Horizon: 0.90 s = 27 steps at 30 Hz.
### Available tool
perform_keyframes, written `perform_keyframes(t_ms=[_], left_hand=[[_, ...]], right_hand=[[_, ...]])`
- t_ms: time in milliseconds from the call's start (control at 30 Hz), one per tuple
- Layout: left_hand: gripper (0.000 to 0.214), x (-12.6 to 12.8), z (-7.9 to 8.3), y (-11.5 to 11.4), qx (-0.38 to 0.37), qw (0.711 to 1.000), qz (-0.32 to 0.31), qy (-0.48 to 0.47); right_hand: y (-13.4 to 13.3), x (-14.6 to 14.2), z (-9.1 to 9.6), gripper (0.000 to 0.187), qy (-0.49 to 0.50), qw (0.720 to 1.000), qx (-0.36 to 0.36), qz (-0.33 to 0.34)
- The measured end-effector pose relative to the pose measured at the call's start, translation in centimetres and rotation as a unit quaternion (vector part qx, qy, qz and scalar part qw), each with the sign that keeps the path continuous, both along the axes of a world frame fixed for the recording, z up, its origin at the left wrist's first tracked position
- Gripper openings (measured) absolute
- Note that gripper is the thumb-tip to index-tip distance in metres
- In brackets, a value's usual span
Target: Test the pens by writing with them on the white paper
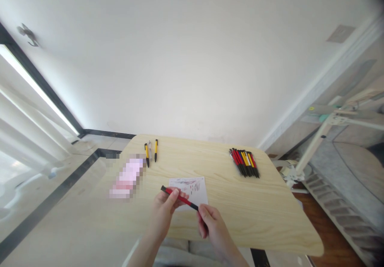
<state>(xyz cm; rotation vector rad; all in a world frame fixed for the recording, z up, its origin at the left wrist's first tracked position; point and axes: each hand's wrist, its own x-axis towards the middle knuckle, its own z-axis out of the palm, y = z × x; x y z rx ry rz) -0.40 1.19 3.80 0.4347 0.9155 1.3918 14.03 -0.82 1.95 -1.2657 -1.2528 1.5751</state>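
Observation:
A red pen (183, 199) with black ends is held slantwise between my two hands, above a sheet of white paper (200, 195) marked with dark scribbles. My left hand (167, 204) grips its upper barrel, thumb on top. The fingertips of my right hand (209, 218) pinch the black lower end, so the tip is hidden. To the right on the table lies a row of several pens (244, 163) in red, yellow, black and white. At the back left are two yellow-and-black pens (156, 150) with a whitish pen (150, 151) between them.
The pale wooden table (258, 215) has rounded corners and stands against a white wall (192, 59). A blurred-out pink rectangle (127, 179) lies at its left. Beyond the right edge stands a white metal frame (315, 143); a white curtain (27, 127) hangs at left.

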Motion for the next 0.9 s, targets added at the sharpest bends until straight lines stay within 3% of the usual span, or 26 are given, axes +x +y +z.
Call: perform_keyframes(t_ms=[67,200,300,467,633,900], left_hand=[[0.013,0.3,0.3,0.1,0.018,0.999,-0.005,-0.034],[0.013,0.2,1.1,0.4,0.038,0.981,-0.010,-0.191],[0.027,-1.1,1.7,0.7,0.044,0.961,-0.001,-0.272],[0.028,-3.3,2.3,1.1,0.059,0.952,0.013,-0.301],[0.026,-3.6,2.2,1.2,0.069,0.944,0.006,-0.322],[0.020,-3.2,2.1,1.3,0.091,0.939,-0.013,-0.331]], right_hand=[[-0.1,-0.4,-0.2,0.045,0.001,1.000,-0.006,0.000],[-0.2,-0.6,0.1,0.038,-0.091,0.990,0.105,0.000],[-0.1,0.3,0.1,0.033,-0.131,0.980,0.151,-0.020],[-0.1,1.8,-1.0,0.034,-0.138,0.977,0.137,-0.091],[-0.2,1.7,-1.3,0.031,-0.148,0.977,0.138,-0.073],[-0.3,0.6,0.5,0.020,-0.182,0.964,0.192,-0.014]])
